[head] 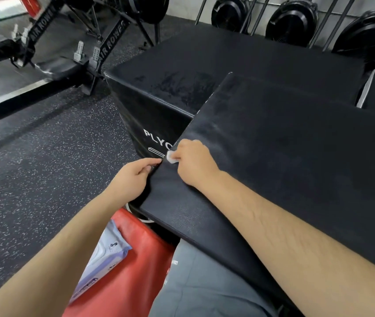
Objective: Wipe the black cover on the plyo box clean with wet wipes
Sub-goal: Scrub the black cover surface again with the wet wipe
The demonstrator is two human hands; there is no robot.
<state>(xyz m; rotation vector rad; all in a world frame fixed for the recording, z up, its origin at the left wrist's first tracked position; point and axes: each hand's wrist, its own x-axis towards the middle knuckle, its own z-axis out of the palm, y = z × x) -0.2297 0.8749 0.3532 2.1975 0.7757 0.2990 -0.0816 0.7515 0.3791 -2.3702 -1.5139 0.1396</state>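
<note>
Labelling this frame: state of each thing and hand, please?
plyo box: top streaked
black cover: lies across it, near corner overhanging
wet wipe: bunched, pressed on cover's edge
right hand: holds wet wipe
left hand: grips cover's edge
wipes pack: flat on red surface, flap unclear

There is a single view, from a wide-angle camera worn on the person's head. It faces forward and steeply down along both forearms, close above the left hand and right hand at the near left edge of the black cover. The plyo box fills the middle distance. The speckled floor spreads left, and the rowing machines lie far at upper left.
</note>
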